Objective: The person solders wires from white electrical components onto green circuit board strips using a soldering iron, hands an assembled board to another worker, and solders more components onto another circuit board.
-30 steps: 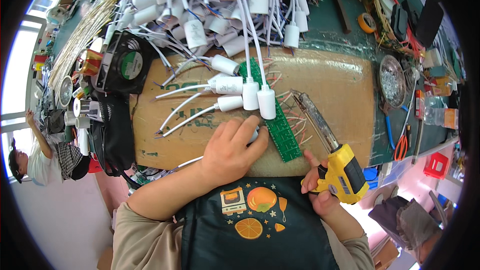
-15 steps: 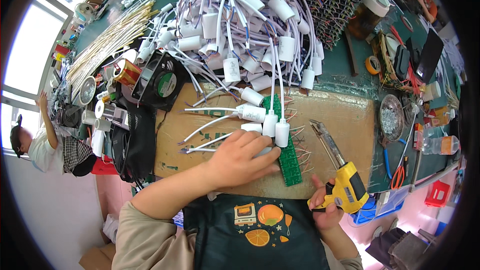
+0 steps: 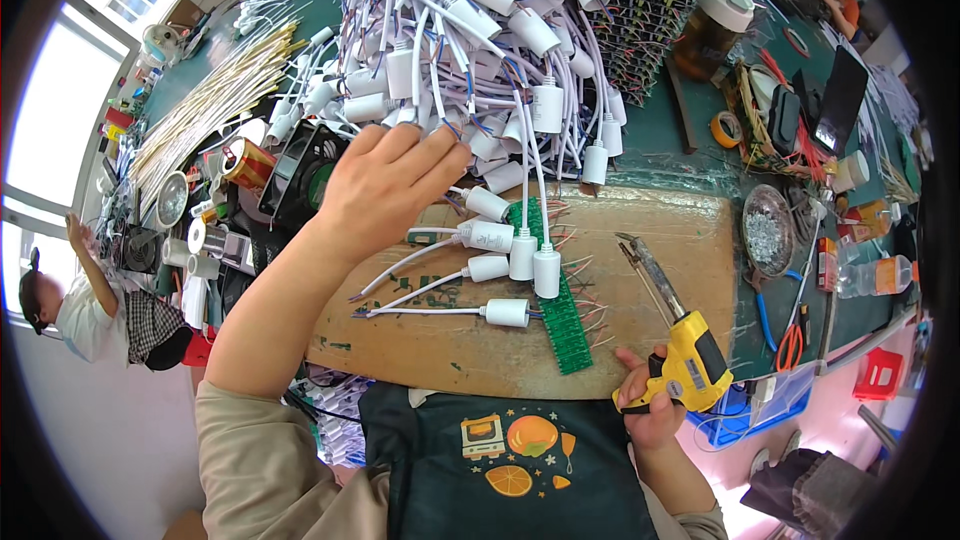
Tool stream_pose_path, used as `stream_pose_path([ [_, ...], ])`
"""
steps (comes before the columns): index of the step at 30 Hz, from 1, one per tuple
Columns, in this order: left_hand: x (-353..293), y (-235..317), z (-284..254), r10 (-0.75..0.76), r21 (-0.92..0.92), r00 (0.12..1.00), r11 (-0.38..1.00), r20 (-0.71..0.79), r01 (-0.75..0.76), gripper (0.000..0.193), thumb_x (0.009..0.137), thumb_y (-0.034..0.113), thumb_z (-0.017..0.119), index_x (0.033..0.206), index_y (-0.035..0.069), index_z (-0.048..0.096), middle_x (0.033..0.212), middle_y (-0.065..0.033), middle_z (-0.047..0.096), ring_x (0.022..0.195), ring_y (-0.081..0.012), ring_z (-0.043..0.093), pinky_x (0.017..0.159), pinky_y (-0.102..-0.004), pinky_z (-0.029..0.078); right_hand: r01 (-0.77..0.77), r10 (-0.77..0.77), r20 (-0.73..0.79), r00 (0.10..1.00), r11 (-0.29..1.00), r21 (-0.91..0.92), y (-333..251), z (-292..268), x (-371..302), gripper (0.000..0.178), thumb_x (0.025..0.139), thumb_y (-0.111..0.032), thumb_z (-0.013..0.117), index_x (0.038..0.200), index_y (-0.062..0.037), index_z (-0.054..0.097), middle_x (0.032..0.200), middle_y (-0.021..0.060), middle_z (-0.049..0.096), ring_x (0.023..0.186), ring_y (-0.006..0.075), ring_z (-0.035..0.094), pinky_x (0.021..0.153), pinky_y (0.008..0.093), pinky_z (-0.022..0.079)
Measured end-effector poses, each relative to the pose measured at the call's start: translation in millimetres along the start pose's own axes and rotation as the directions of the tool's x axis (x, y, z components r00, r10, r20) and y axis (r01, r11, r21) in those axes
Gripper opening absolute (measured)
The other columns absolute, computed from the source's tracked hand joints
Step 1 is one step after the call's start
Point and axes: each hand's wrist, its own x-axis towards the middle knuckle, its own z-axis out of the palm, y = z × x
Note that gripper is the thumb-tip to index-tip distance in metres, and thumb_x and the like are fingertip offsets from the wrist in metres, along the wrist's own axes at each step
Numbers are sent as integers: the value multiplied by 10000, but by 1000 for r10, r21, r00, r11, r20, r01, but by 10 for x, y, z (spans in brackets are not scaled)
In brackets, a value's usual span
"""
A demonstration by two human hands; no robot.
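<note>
My left hand is at the near edge of a heap of white cylindrical parts with white cables. Its bent fingers are spread apart over the heap, and the fingertips are partly hidden. In my right hand is a yellow and black soldering gun, its metal tip pointing up and away over the board's right part. A green circuit board strip lies between the hands, with thin wires along its right edge. Several white cylinders lie against or across it, the nearest white cylinder with its cable stretching left.
A brown work board lies under the strip. A black fan borders it on the left. On the right are a metal dish, orange-handled scissors and a bottle. Other people are at the table's far side and the left.
My left hand has let go of a white cylinder at the strip and moved up and left to the heap. My right hand holds the soldering gun almost where it was.
</note>
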Motion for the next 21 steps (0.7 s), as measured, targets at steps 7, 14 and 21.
stream_pose_path([
  [7,-186,262,-347,-344,-616,884,783,-318,84,502,785,-13,777,1249,1,585,1241,-248,644,1196,-382,621,1012,-460,501,-17,17,-2,1000,1000,-1,-10,7,9,638,962,-413,626,1409,-22,393,714,29,534,591,165,570,1103,530,391],
  [14,-442,510,-1021,-362,-395,611,915,-704,87,482,1001,321,616,1376,87,424,1059,-247,625,825,-326,622,725,-429,555,-52,52,12,999,998,30,-25,6,16,635,950,-406,645,1403,-32,403,707,29,541,595,166,579,1115,528,374],
  [21,-309,938,-782,-132,-477,991,869,29,130,344,711,182,848,1006,139,678,970,-57,653,777,-234,616,669,-356,456,-26,26,-21,999,999,20,-7,-15,-20,623,946,-383,642,1391,-15,407,699,31,540,588,163,577,1125,522,375],
])
